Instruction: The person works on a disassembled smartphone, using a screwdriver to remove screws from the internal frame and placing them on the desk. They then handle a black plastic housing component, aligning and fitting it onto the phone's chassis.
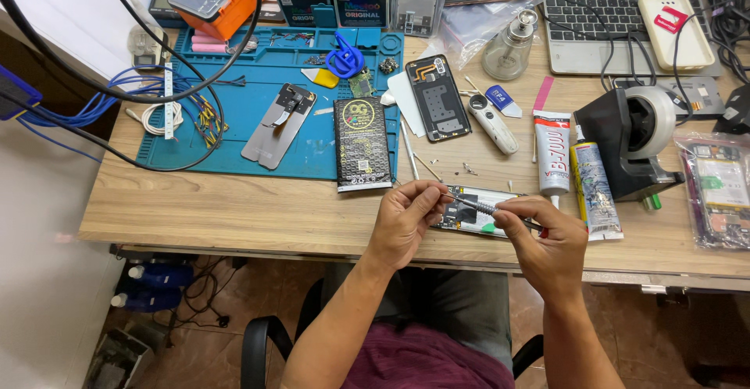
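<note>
An opened phone (476,211) with its insides exposed lies at the front edge of the wooden desk (234,209). My left hand (406,221) pinches its left end with fingertips closed. My right hand (539,237) holds a thin metal tool (476,204), likely tweezers or a small screwdriver, with its tip over the phone. A black phone battery (362,143) lies just behind my left hand.
A blue work mat (234,131) holds a grey back cover (277,123) and small parts. A phone back panel (438,97), two glue tubes (591,186), a black tape dispenser (633,143), a glass bottle (512,45), a laptop (617,22) and cables surround the work.
</note>
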